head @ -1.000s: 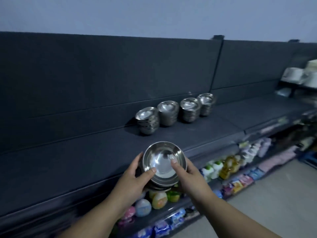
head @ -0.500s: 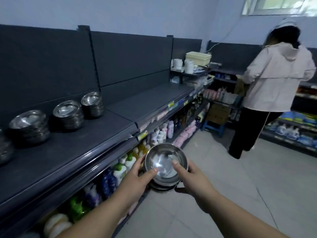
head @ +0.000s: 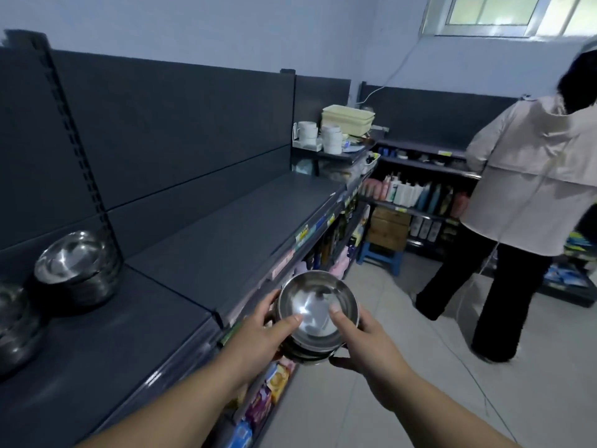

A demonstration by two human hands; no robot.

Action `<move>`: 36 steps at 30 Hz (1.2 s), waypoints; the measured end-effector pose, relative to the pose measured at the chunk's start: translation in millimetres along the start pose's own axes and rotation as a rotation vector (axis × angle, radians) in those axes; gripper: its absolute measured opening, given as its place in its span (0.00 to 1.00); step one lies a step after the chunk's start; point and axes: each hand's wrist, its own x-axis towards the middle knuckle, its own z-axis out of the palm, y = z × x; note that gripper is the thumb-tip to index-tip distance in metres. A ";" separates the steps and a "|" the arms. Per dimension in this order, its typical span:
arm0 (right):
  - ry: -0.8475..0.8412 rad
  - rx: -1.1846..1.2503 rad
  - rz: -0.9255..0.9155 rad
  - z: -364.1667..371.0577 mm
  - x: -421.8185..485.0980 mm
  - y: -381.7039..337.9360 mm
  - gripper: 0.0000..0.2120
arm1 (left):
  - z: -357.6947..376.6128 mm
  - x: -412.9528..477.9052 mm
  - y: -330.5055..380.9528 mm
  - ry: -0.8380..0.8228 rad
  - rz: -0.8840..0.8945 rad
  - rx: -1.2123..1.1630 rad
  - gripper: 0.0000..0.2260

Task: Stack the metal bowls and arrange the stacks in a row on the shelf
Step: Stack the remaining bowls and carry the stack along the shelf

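From 9 to 12 o'clock, dark grey metal shelving (head: pixel 226 227) with tall back panels, receding toward the far corner. Above, pale bluish painted wall (head: pixel 193 27). At 1 o'clock, white-framed window (head: pixel 504 14), bright with daylight. At 2 o'clock, second dark shelving run (head: pixel 429 111) against the far wall. Lower down, blue plastic stool (head: pixel 380 250) just below brown cardboard box (head: pixel 387 227). At 4 o'clock, light grey tiled floor (head: pixel 542 399).
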 end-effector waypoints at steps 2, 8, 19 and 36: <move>0.014 0.026 -0.015 8.0 33.2 -11.9 0.11 | -12.7 35.8 10.9 -0.005 0.019 0.032 0.33; 0.020 0.021 -0.025 7.2 125.9 -27.4 0.14 | -20.9 122.5 27.0 -0.014 0.034 0.010 0.33; -0.202 0.001 -0.066 -62.7 318.2 -59.4 0.14 | 25.7 298.2 59.3 0.135 0.036 -0.043 0.24; -0.374 -0.058 -0.069 -108.6 586.2 -116.1 0.10 | 49.3 538.2 100.3 0.328 -0.014 -0.091 0.26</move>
